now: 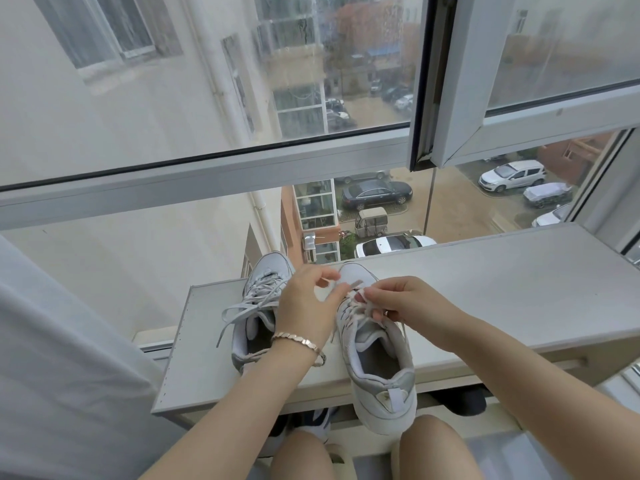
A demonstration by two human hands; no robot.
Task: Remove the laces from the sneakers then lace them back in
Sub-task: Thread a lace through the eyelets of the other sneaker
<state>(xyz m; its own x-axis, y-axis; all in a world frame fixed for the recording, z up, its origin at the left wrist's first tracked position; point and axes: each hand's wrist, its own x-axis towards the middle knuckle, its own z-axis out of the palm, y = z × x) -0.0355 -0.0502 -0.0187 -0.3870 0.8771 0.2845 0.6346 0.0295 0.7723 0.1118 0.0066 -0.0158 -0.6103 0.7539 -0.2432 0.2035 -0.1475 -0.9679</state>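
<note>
Now, on the head view, lower centre of frame, I see the left hand (311,306) and right hand (408,303) both pinching the lace (355,284) over the nearer sneaker (377,362). Its heel overhangs the ledge (519,289), so I reckon a hard tug could topple it.

Left sneaker (256,317) and right sneaker (377,355) sit side by side on the surface (485,289), lower centre of the frame, heels nearest. Left hand (308,303) and right hand (405,299) meet on the right sneaker's lace (355,308). The window (207,174) spans the upper frame behind; the curtain (69,341) is at lower left.
</note>
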